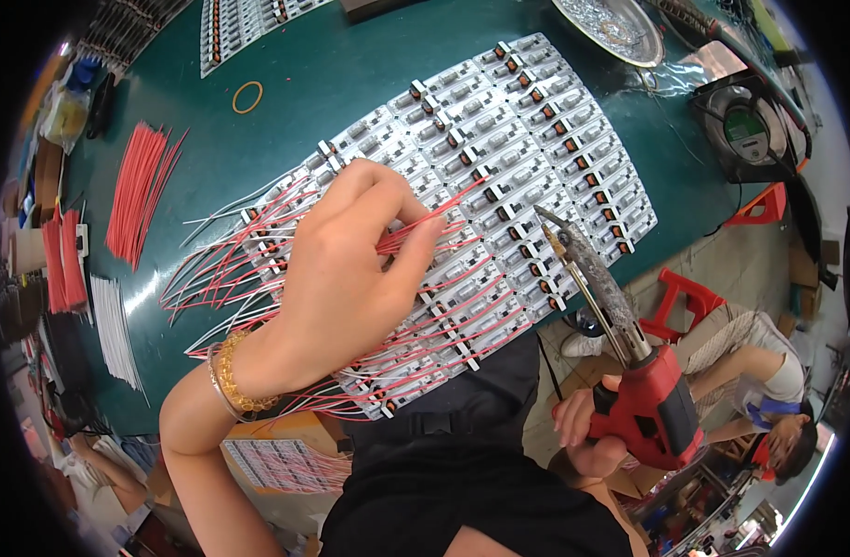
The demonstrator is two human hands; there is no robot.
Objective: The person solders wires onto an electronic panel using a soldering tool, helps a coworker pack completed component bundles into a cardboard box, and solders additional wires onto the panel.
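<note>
A large panel of small grey circuit boards (499, 121) lies tilted across the green table. Above its middle, my left hand (337, 260) is closed, pinching several thin red wires (457, 198) between thumb and fingers. One wire's tip reaches a row of pads; whether it touches them is hard to tell. More red and white wires (225, 265) trail leftward from the near left rows, partly hidden under my hand. My right hand (583, 436) grips the red and black handle of a soldering gun (648, 408). Its tip hovers over or near the panel's right part, apart from the pinched wires.
Bundles of red wires (142, 193) and white wires (116, 330) lie at the left. A rubber band (247, 97), a metal dish (640, 42) and a black soldering station (745, 130) are farther back. Beyond the right table edge are a red stool (675, 302) and another person (768, 371).
</note>
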